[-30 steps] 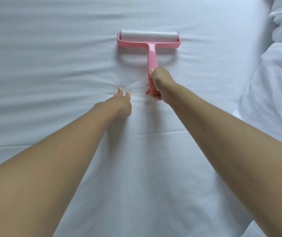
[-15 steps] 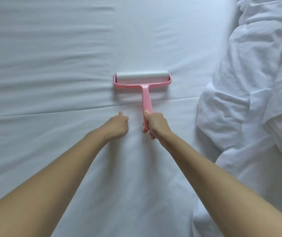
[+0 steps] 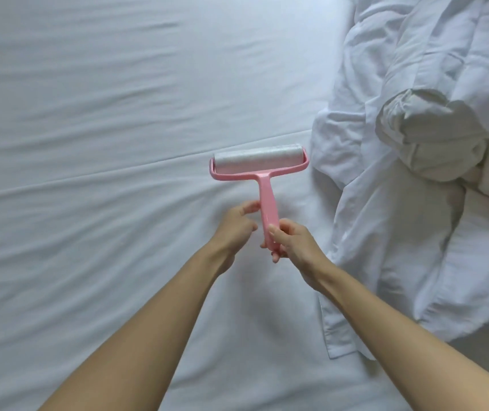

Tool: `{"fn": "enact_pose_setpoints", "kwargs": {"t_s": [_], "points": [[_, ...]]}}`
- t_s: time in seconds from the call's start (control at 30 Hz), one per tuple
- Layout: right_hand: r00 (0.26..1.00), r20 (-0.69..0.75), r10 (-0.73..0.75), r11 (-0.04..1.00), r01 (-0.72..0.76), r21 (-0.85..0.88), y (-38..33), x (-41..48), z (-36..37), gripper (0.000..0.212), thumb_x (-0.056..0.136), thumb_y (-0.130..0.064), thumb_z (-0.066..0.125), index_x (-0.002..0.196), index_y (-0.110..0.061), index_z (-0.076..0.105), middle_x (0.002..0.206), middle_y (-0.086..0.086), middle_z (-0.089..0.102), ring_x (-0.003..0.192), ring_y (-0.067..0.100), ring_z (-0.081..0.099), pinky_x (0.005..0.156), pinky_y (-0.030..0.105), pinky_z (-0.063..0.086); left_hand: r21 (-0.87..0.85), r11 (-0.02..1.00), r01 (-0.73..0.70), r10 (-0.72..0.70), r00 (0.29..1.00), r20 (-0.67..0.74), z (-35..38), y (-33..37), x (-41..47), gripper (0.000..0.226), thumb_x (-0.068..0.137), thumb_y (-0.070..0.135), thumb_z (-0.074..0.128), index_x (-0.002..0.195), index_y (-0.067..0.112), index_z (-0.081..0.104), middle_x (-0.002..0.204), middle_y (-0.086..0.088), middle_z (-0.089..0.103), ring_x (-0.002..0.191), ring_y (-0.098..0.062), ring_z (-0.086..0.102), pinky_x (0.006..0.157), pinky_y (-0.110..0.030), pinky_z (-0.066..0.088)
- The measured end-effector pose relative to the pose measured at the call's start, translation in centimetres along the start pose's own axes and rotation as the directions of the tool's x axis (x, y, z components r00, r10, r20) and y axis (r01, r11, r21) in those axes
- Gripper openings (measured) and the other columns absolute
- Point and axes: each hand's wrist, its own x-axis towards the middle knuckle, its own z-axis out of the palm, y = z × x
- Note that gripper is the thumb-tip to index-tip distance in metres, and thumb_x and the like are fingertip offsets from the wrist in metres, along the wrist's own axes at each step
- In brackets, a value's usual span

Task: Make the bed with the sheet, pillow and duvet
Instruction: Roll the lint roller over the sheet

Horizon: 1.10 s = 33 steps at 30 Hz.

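Pink plastic lint roller (image 3: 259,164) over white sheet (image 3: 89,143), handle gripped in curled fingers of right hand (image 3: 293,244); left hand (image 3: 236,225) alongside, half-bent, grip unclear; crumpled white duvet (image 3: 415,203) rightward.

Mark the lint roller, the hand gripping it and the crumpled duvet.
lint roller (image 3: 259,158): head view, on its white sticky roll.
right hand (image 3: 296,244): head view, on the back of the hand.
duvet (image 3: 385,229): head view, on a rumpled fold of its cover.

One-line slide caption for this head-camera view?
Right hand grips the handle of a pink plastic lint roller over the white sheet; left hand close beside; crumpled white duvet at right.
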Motion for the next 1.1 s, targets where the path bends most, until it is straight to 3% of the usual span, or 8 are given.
{"fn": "enact_pose_setpoints", "kwargs": {"t_s": [0.07, 0.2, 0.4, 0.53, 0.63, 0.8, 0.93, 1.1], "points": [[0.999, -0.043, -0.002, 0.994, 0.006, 0.109, -0.5, -0.6, -0.4, 0.021, 0.1, -0.018, 0.043, 0.084, -0.013, 0.055, 0.071, 0.007, 0.06, 0.048, 0.013, 0.044, 0.054, 0.019, 0.042, -0.009, 0.999, -0.034, 0.035, 0.999, 0.038, 0.9, 0.9, -0.6, 0.062, 0.082, -0.017, 0.032, 0.133, 0.014, 0.05, 0.131, 0.0, 0.051, 0.117, -0.015, 0.047, 0.077, -0.017, 0.04], [0.996, -0.061, 0.06, 0.976, -0.045, 0.213, -0.5, -0.4, -1.0, 0.021, 0.101, -0.019, 0.041, 0.086, -0.013, 0.054, 0.068, 0.005, 0.055, 0.062, 0.017, 0.045, 0.051, 0.018, 0.04, -0.003, 1.0, -0.028, 0.028, 0.999, 0.044, 2.0, 1.6, 0.1, 0.059, 0.082, -0.018, 0.03, 0.13, 0.01, 0.051, 0.133, -0.006, 0.05, 0.123, -0.019, 0.045, 0.089, -0.026, 0.039], [0.99, -0.025, 0.138, 0.983, -0.134, 0.127, 0.4, 1.6, -0.7, 0.021, 0.102, -0.019, 0.037, 0.088, -0.016, 0.052, 0.071, 0.005, 0.051, 0.059, 0.011, 0.044, 0.055, 0.019, 0.041, 0.05, 0.997, 0.05, -0.049, 0.999, -0.02, 1.6, -0.1, 2.2, 0.057, 0.084, -0.017, 0.03, 0.128, 0.011, 0.053, 0.141, -0.011, 0.045, 0.133, -0.022, 0.04, 0.107, -0.035, 0.034], [0.975, -0.136, 0.176, 0.983, -0.166, 0.082, -0.8, 3.9, 0.0, 0.014, 0.097, -0.013, 0.039, 0.094, -0.009, 0.052, 0.073, 0.008, 0.055, 0.053, 0.01, 0.045, 0.058, 0.023, 0.042, 0.09, 0.996, 0.017, -0.014, 0.999, -0.032, 1.0, 0.6, 4.4, 0.061, 0.085, -0.017, 0.027, 0.131, 0.014, 0.051, 0.142, -0.012, 0.043, 0.133, -0.022, 0.038, 0.111, -0.04, 0.034], [0.955, -0.224, 0.196, 0.98, -0.185, 0.071, -2.8, 6.9, 0.3, 0.018, 0.091, -0.011, 0.041, 0.103, -0.005, 0.054, 0.065, 0.009, 0.06, 0.058, 0.018, 0.05, 0.061, 0.029, 0.043, 0.205, 0.979, -0.005, 0.017, 0.998, -0.053, -0.4, 1.0, 7.2, 0.057, 0.089, -0.01, 0.027, 0.137, 0.015, 0.045, 0.146, -0.008, 0.039, 0.137, -0.02, 0.034, 0.111, -0.033, 0.03], [0.947, -0.292, 0.135, 0.991, -0.133, 0.025, -7.3, 13.0, 0.0, 0.023, 0.091, -0.017, 0.037, 0.104, -0.009, 0.053, 0.058, 0.009, 0.059, 0.075, 0.027, 0.059, 0.068, 0.034, 0.043, 0.611, 0.791, 0.039, 0.044, 0.992, -0.12, -4.3, 2.3, 13.2, 0.053, 0.099, 0.014, 0.035, 0.149, 0.012, 0.019, 0.157, -0.009, 0.017, 0.144, -0.024, 0.02, 0.114, -0.029, 0.02], [0.961, -0.258, 0.101, 0.994, -0.108, -0.016, -11.4, 17.5, -0.5, 0.015, 0.09, -0.013, 0.035, 0.098, -0.01, 0.047, 0.062, 0.009, 0.058, 0.065, 0.022, 0.057, 0.063, 0.03, 0.042, 0.721, 0.693, 0.013, 0.041, 0.998, -0.057, -5.5, 4.6, 17.1, 0.061, 0.1, 0.024, 0.038, 0.151, 0.018, 0.005, 0.159, -0.008, -0.004, 0.147, -0.023, 0.006, 0.116, -0.036, 0.018], [0.968, -0.245, 0.061, 0.997, -0.072, -0.036, -15.5, 23.0, -2.0, 0.013, 0.088, -0.015, 0.041, 0.095, -0.008, 0.051, 0.059, 0.011, 0.059, 0.052, 0.018, 0.051, 0.049, 0.024, 0.037, 0.79, 0.613, -0.018, 0.036, 0.999, -0.005, -5.8, 7.4, 21.9, 0.068, 0.096, 0.03, 0.047, 0.151, 0.018, 0.007, 0.158, -0.01, -0.014, 0.146, -0.026, 0.008, 0.113, -0.038, 0.027]]}}
